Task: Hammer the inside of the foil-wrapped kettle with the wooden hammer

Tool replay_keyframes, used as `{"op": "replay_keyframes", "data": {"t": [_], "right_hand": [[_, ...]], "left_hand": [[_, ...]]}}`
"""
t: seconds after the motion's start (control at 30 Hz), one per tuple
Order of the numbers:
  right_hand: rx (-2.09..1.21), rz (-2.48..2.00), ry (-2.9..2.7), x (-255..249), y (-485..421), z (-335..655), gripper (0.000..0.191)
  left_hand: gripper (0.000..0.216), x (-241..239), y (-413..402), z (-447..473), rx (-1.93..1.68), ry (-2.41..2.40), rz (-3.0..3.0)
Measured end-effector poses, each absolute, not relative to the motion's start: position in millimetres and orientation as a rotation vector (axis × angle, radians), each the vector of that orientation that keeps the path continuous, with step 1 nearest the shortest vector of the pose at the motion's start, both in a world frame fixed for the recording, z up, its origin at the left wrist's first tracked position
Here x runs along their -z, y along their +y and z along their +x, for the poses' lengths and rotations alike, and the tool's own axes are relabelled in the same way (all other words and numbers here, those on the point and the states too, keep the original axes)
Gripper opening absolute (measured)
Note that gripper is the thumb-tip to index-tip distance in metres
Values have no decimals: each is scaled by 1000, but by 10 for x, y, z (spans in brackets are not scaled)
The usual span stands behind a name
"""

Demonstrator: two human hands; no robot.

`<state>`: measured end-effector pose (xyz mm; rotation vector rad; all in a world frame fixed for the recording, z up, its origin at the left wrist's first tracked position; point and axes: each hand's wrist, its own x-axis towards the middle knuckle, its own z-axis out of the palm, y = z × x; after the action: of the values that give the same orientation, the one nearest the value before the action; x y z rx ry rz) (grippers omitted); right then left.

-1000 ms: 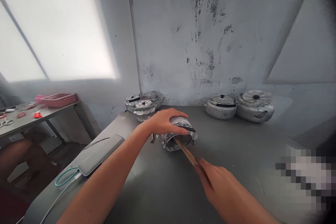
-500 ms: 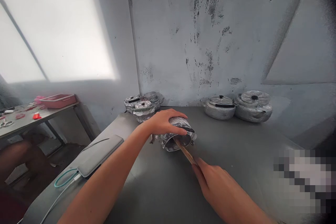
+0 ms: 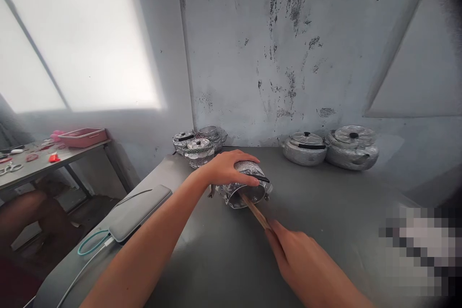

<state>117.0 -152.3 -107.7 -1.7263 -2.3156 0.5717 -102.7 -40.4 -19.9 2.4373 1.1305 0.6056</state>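
A small silver kettle (image 3: 249, 191) lies on its side in the middle of the grey metal table (image 3: 325, 202), its mouth turned toward me. My left hand (image 3: 225, 167) is wrapped over the top of it and holds it down. My right hand (image 3: 294, 255) grips a thin wooden stick (image 3: 255, 211). The far end of the stick reaches into the kettle's mouth.
Two lidded silver kettles (image 3: 303, 147) (image 3: 352, 146) stand at the back right by the wall. A cluster of small kettles (image 3: 198, 143) sits at the back left corner. A phone (image 3: 139, 211) with a teal cable (image 3: 88, 245) lies at the left edge. Another person's leg (image 3: 21, 211) shows under a side table holding a pink tray (image 3: 83, 136).
The stick and my right hand have shifted a little; the kettle and my left hand stay in place.
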Motion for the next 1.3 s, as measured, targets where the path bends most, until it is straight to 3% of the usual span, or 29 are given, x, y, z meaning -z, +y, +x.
{"op": "replay_keyframes", "data": {"t": [1.3], "right_hand": [[-584, -1762, -2305, 1060, -1506, 1175, 40]], "left_hand": [[62, 202, -394, -1024, -618, 1122, 2460]]}}
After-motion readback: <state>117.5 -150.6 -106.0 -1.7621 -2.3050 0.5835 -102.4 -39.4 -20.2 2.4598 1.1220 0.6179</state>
